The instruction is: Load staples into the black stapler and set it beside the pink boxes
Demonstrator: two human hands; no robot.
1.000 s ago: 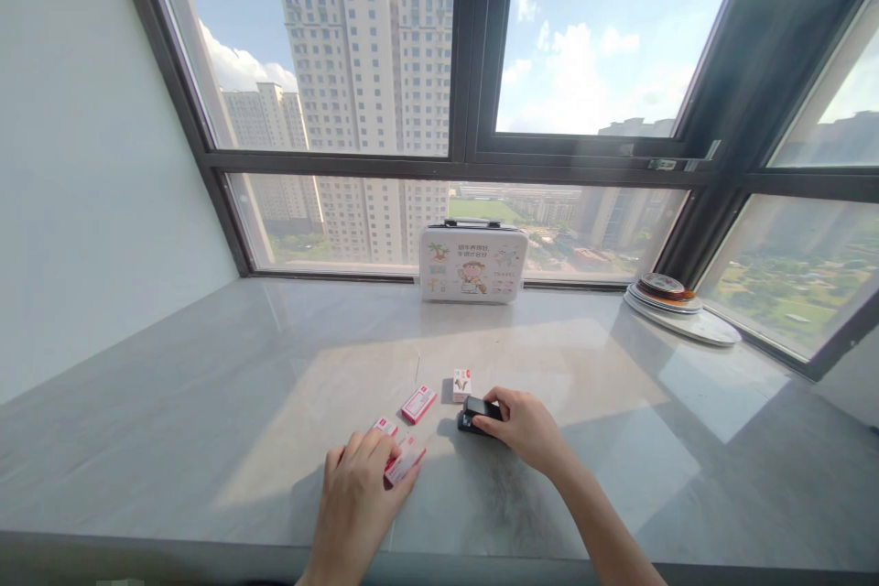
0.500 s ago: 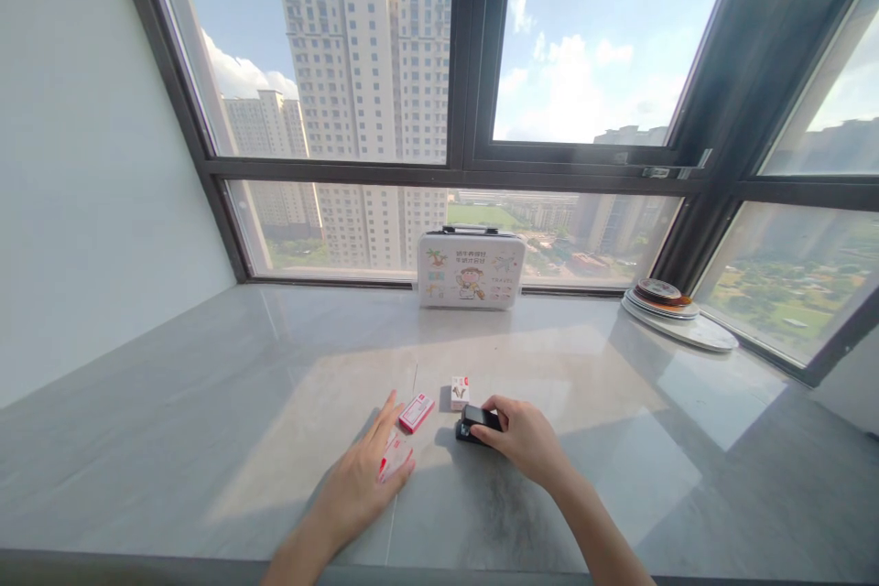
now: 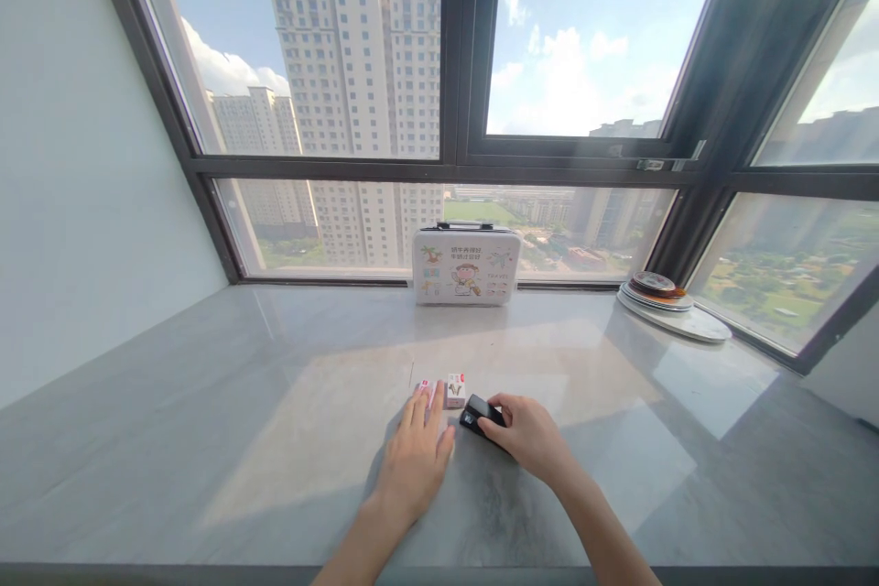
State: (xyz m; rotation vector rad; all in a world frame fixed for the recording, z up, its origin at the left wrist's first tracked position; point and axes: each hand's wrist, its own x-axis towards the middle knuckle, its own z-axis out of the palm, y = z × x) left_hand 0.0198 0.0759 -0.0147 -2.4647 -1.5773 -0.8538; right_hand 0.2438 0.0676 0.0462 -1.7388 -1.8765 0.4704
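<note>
My left hand (image 3: 416,462) lies with its fingers stretched out, the fingertips on a small pink-and-white box (image 3: 427,386) and covering part of it. Whether anything else sits under the palm is hidden. Just right of that box stands a small white box (image 3: 455,391) with a red corner and a picture of metal pieces on its front. My right hand (image 3: 528,435) is closed around a black stapler (image 3: 484,410), which rests on the countertop, its far end close to the white box.
Against the window stands a white case (image 3: 467,269) with cartoon prints and a black handle. Stacked plates (image 3: 677,316) sit in the back right corner. The glossy grey countertop (image 3: 226,467) runs up to the dark window frame (image 3: 322,169).
My left hand has moved forward and right, pushing the pink-and-white box nearer the white box and covering more of it. The stapler in my right hand has turned slightly.
</note>
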